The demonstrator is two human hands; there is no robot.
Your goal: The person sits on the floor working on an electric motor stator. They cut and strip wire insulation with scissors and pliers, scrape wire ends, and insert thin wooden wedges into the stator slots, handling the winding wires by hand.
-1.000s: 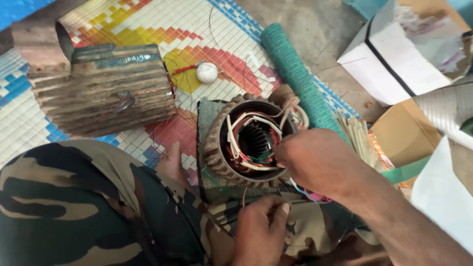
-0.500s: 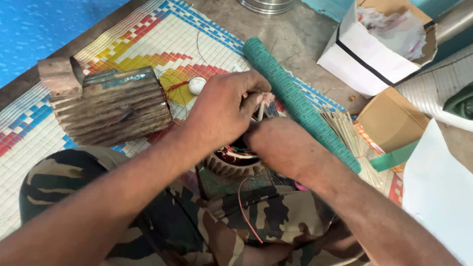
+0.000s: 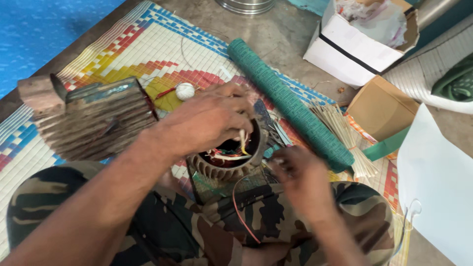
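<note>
The left hand (image 3: 209,118) rests on the rim of a round motor stator (image 3: 229,160) in the person's lap, fingers pinching a pale sleeve among its wires. The right hand (image 3: 300,180), blurred, hovers just beside it; its grip cannot be told. A green roll (image 3: 288,103) lies near on the woven mat (image 3: 148,49).

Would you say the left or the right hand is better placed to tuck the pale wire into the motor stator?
Probably the left hand: its fingertips pinch the pale wire over the stator, whereas the right hand sits beside it.
</note>
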